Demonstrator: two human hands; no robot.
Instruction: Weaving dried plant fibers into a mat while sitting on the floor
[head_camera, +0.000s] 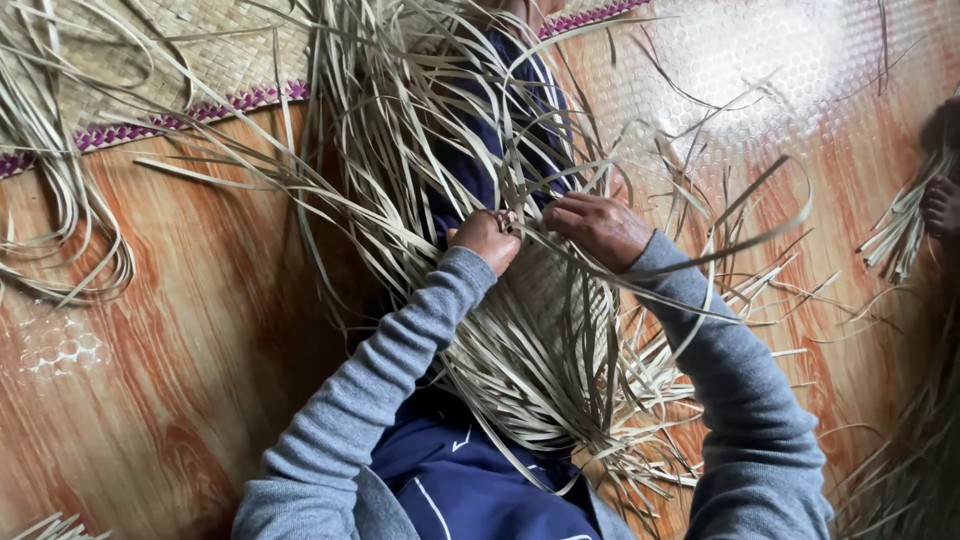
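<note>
Grey sleeves (400, 370) nearest | both hands meet mid-floor | left hand (487, 238) fisted on straw strips (540, 330) | right hand (600, 228) fingers pinching strips | strips run lengthwise toward me

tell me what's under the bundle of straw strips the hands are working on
Under the straw strips lie the person's legs in dark blue trousers, on an orange wood-pattern floor. The left hand and right hand rest on top. The strips hide most of the lap.

- Strips (520, 340): pale straw, dull green-beige
- Sleeves (400, 370): plain heather grey
- Trousers (470, 480): dark blue, thin white lines
- Floor (190, 330): orange-brown wood grain, glossy
- Mat (200, 50) at 11 o'clock: tan weave, purple zigzag border
</note>
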